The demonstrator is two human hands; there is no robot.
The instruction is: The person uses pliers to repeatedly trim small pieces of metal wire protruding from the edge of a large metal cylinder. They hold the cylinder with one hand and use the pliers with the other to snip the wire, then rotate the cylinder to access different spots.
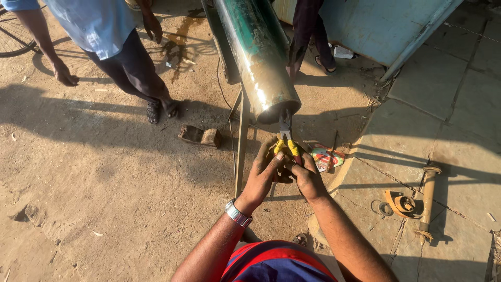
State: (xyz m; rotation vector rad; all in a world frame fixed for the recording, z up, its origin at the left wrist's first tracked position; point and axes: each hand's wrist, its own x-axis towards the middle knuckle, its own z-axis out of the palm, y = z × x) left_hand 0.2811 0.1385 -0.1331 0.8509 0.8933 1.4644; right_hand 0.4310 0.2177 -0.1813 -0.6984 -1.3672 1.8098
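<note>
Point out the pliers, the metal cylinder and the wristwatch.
pliers (285, 137), head view, on the jaws' pivot.
metal cylinder (255, 52), head view, on its side wall.
wristwatch (238, 214), head view, on the metal band.

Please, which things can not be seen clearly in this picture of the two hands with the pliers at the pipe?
- Head view: what the pliers grip; their tips sit in shadow under the pipe mouth.
- Pliers handles: mostly covered by the left hand and right hand.
- Pipe's far end: cut off by the top edge.
- Bystander in the blue shirt: cut off above the chest.
</note>
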